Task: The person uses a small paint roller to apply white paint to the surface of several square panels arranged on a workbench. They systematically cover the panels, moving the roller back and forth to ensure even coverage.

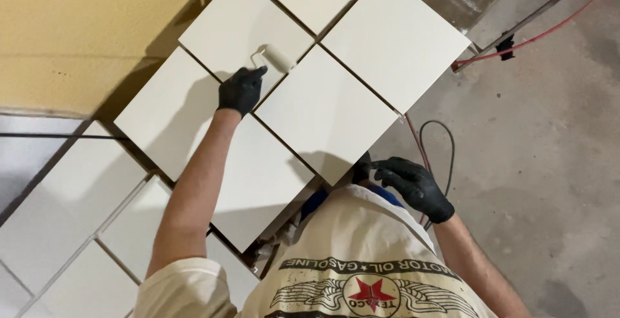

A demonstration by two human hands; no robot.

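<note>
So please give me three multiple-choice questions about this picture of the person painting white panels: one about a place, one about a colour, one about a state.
1. Where is the small white paint roller?
A. on a white square panel
B. on the grey concrete floor
C. on the yellow wall

2. What colour are the gloves on both hands?
A. blue
B. black
C. white

3. What is the state of the right hand?
A. gripping the roller
B. holding no tool, by the panel's corner
C. pressed flat on the floor

Answers: 1 A, the roller head lies on the panel surface. 2 B, both gloves look black. 3 B, the left hand grips the roller handle; the right holds none.
</note>
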